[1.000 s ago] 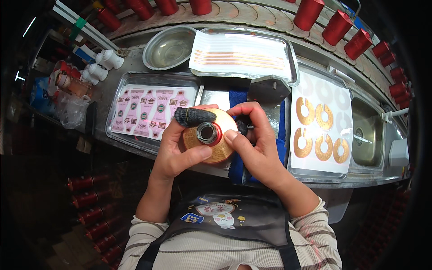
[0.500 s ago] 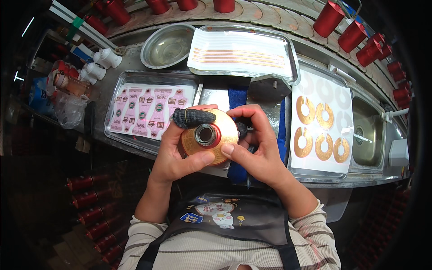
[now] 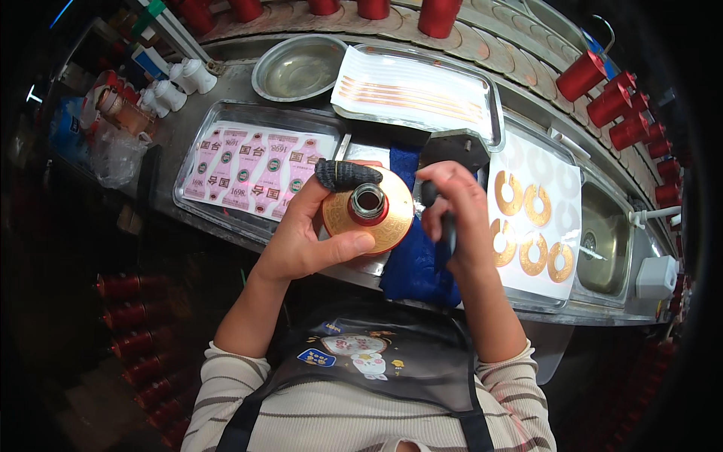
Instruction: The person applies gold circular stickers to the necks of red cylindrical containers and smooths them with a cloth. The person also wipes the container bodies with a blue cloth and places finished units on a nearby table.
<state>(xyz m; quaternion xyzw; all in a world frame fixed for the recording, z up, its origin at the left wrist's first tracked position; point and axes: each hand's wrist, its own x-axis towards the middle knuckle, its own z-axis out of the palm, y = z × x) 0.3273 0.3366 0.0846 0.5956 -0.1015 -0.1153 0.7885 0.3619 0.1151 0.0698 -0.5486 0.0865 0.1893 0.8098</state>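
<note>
My left hand (image 3: pixel 301 245) is wrapped round a bottle (image 3: pixel 368 200) seen from above, its glass mouth uncapped and its neck red. A gold ring-shaped label (image 3: pixel 385 232) covers the bottle's shoulder, with my left thumb pressing on it. One left finger wears a black ribbed finger cover (image 3: pixel 345 175), lying across the label's far side. Apart from the bottle, to its right, my right hand (image 3: pixel 465 215) is closed round a dark slender tool (image 3: pixel 446 242), too blurred to tell its kind. A black cover also sits on a right fingertip.
A backing sheet with gold ring labels (image 3: pixel 533 247) lies on the right, beside a sink (image 3: pixel 608 248). Pink labels fill a tray (image 3: pixel 226 105) on the left. Behind are a metal bowl (image 3: pixel 297 71) and a sheet of gold strips (image 3: pixel 410 87). A blue cloth (image 3: pixel 410 282) lies centrally.
My right hand has let go of the bottle and moved right with the dark tool. The left hand keeps the bottle, which appears slightly farther right and more upright.
</note>
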